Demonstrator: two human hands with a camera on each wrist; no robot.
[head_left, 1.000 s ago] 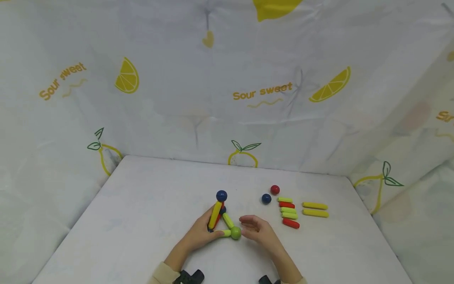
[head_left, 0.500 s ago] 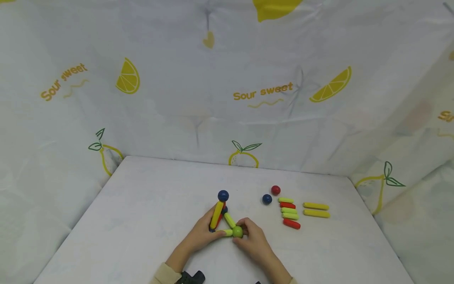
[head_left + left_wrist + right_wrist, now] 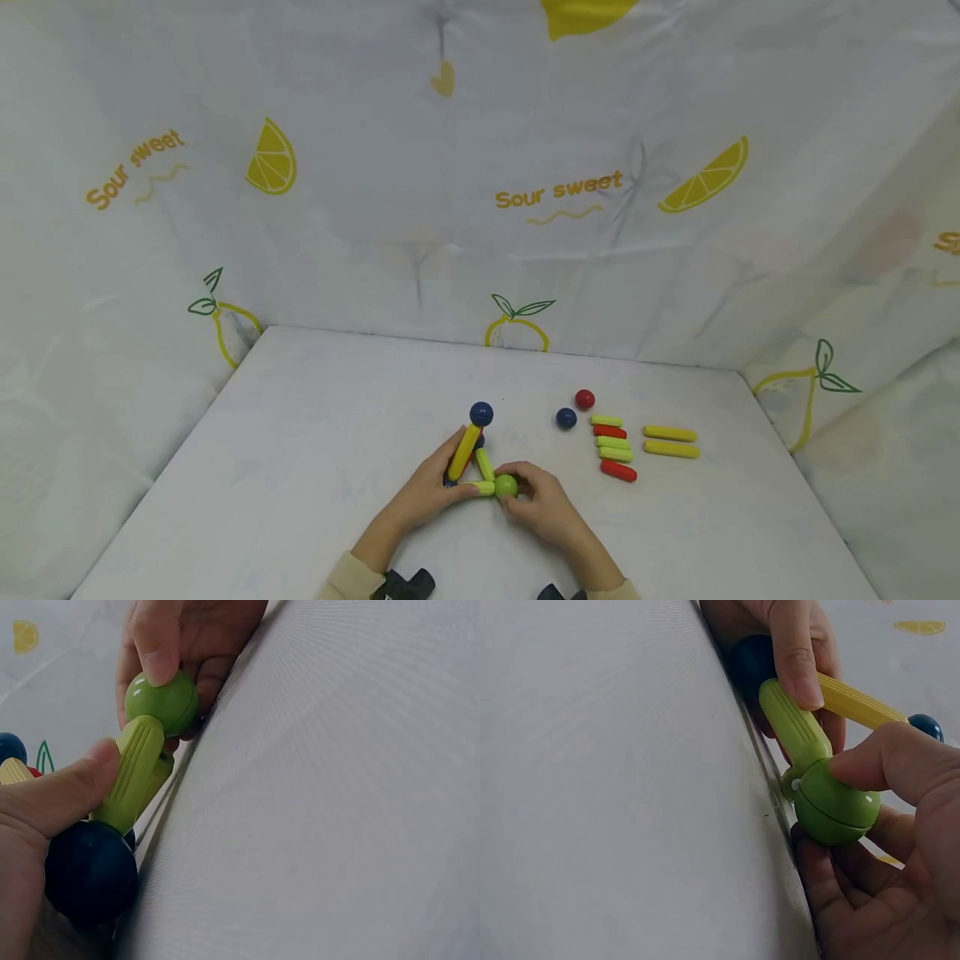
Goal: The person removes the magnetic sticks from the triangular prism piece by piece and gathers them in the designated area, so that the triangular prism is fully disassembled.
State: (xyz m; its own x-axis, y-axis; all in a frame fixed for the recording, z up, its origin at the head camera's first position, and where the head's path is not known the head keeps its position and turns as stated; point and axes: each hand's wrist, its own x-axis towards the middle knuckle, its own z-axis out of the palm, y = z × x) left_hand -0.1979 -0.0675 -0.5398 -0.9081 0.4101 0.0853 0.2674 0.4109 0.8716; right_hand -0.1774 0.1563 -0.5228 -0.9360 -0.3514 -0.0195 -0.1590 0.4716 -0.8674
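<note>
My left hand [image 3: 429, 486] grips a small structure of rods and balls, its thumb along a light green rod [image 3: 133, 774]. A longer yellow rod [image 3: 465, 452] slants up from this hand to a blue ball [image 3: 482, 413]. Another blue ball [image 3: 91, 871] sits at the near end of the green rod. My right hand [image 3: 546, 505] pinches a green ball [image 3: 838, 802] between thumb and fingers, at the green rod's other end. A second light green rod [image 3: 484, 465] runs back from beside that ball. Red rod parts are mostly hidden behind the yellow rod.
Right of the hands lie a loose blue ball [image 3: 566, 418] and a red ball [image 3: 585, 400]. Beside them is a column of short green and red rods [image 3: 618, 471], then two yellow rods [image 3: 671, 450]. A printed cloth [image 3: 375, 208] stands behind the white table [image 3: 300, 433].
My right hand has come in from the right and taken the green ball between thumb and fingers. The structure in my left hand has shifted slightly right, its top blue ball too.
</note>
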